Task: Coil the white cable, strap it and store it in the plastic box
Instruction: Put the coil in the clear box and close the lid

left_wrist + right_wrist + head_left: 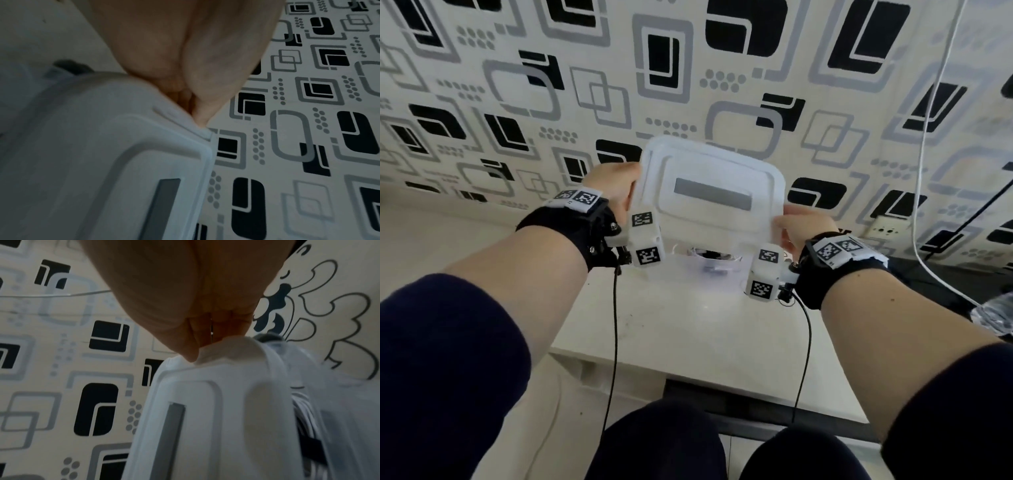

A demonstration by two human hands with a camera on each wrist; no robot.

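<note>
Both hands hold the white plastic lid tilted above the clear plastic box, which stands on the table under it. My left hand grips the lid's left edge, fingers hidden behind it; the left wrist view shows that hand at the lid's corner. My right hand pinches the right edge, thumb on top. In the right wrist view, below the lid, the coiled white cable lies inside the box with a black strap round it.
The box stands at the back of a small white table against a patterned wall. A thin white cord hangs down the wall at the right, near a socket. A crumpled clear bag lies at the right edge.
</note>
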